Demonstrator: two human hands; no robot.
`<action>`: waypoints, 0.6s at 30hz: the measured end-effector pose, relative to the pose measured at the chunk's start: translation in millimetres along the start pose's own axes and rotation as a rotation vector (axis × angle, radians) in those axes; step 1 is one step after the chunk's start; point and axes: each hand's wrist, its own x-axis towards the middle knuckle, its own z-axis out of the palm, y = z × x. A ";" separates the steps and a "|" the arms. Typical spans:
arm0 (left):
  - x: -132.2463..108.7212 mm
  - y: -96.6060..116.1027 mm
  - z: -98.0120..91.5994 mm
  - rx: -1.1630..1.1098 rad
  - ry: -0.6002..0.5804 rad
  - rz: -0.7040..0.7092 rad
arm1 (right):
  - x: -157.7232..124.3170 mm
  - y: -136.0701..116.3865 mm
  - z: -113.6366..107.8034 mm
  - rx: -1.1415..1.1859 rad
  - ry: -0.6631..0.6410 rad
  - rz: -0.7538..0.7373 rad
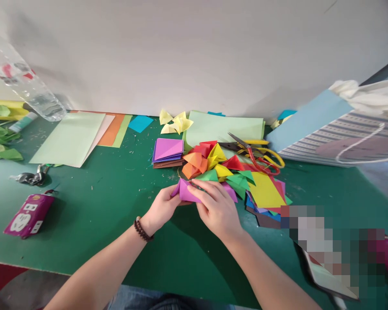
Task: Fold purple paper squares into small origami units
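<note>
A folded purple paper piece [185,192] rests on the green table [110,202] between my two hands. My left hand [163,207], with a dark bead bracelet on its wrist, pinches the piece's left edge. My right hand [216,207] lies over its right side, fingers pressed down on the fold. Just behind them is a heap of folded paper shapes [213,163] in red, orange, yellow and green.
A stack of purple squares [168,151], flat coloured sheets [267,191], scissors [258,157], pale green paper sheets [71,137], yellow folded pieces [176,122], a plastic bottle [26,86], a purple packet [29,214], keys [30,177] and a striped bag [342,137] lie around.
</note>
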 end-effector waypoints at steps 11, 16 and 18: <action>-5.0 4.3 -1.0 -0.254 -0.002 -0.017 | -3.0 -3.7 2.5 -0.018 0.140 -0.014; -3.9 1.6 1.1 -0.188 0.112 -0.008 | -3.0 -8.1 6.8 -0.060 0.116 -0.012; -3.2 1.7 1.1 -0.207 0.153 -0.015 | -2.6 -8.4 8.4 -0.056 0.128 -0.001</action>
